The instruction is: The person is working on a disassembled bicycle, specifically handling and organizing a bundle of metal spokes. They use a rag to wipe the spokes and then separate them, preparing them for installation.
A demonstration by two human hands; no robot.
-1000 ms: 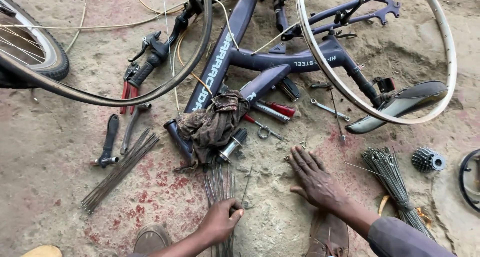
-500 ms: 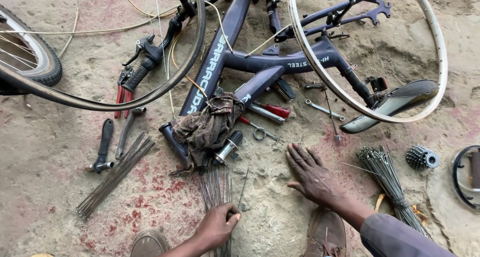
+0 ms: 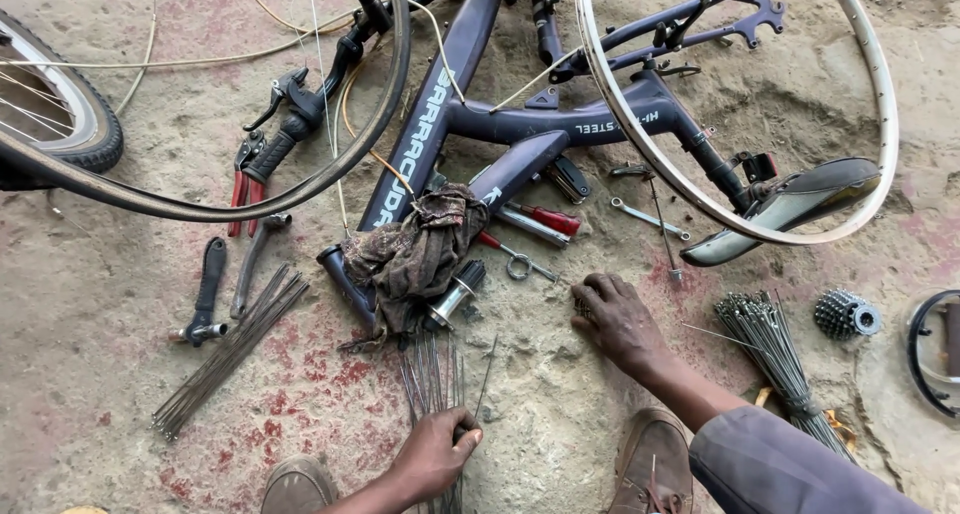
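Dusty, red-stained concrete serves as the work floor, strewn with bicycle parts. At far left a tyred wheel (image 3: 55, 114) lies partly out of view, and near it a bare rim (image 3: 300, 189) arcs over red-handled pliers (image 3: 243, 184). Below these a loose bundle of spokes (image 3: 228, 352) lies beside a black-handled tool (image 3: 205, 294). Toward the middle, the left hand (image 3: 432, 456) is closed, fingers curled around the lower ends of a second sheaf of spokes (image 3: 432, 374) that fans up toward a dirty rag (image 3: 415, 254) draped on the dark bicycle frame (image 3: 520, 124). Judging by this, gathering spokes is the step in hand; any next move calls for a firm hold so they stay together. Further right, the right hand (image 3: 620, 319) rests on the ground, fingers bent; whether it pinches something I cannot tell. Beyond it lie a third spoke bundle (image 3: 775, 359) and a sprocket cluster (image 3: 845, 314)
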